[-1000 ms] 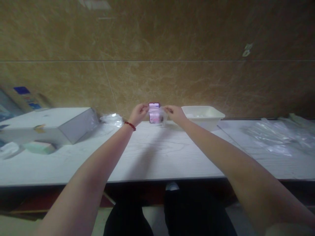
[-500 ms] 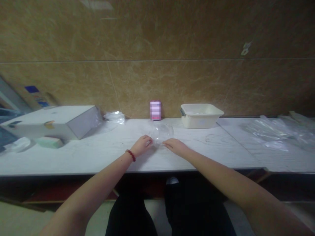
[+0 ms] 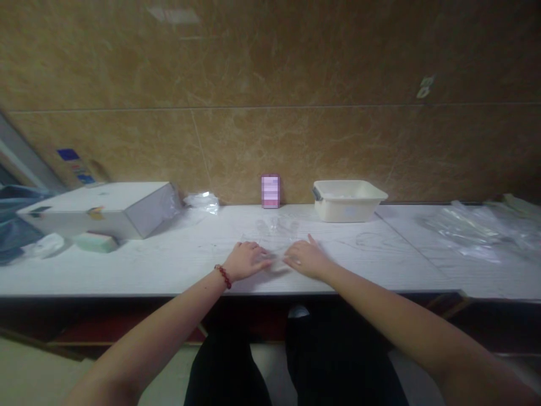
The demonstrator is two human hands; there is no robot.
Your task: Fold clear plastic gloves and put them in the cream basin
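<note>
A thin, crinkled clear plastic bag (image 3: 276, 224) lies on the white tabletop in front of me, its outline hard to make out. My left hand (image 3: 247, 261), with a red bead bracelet at the wrist, pinches the bag's near edge between thumb and fingers. Opposite it, my right hand (image 3: 307, 259) grips the same edge with thumb and forefinger, one outer finger raised. A small gap separates the hands. Whether anything lies inside the bag I cannot tell.
Against the wall leans a phone (image 3: 270, 192) with a blurred screen. A cream plastic bin (image 3: 349, 208) stands right of it. Clear plastic bags (image 3: 469, 228) lie far right. At left are a white box (image 3: 135, 217), a pale green block (image 3: 96, 242) and more clear plastic (image 3: 203, 202).
Both hands have come slightly nearer to me along with the bag's near edge. The fingers of my right hand have spread, one now sticking up. The view has shifted a little.
</note>
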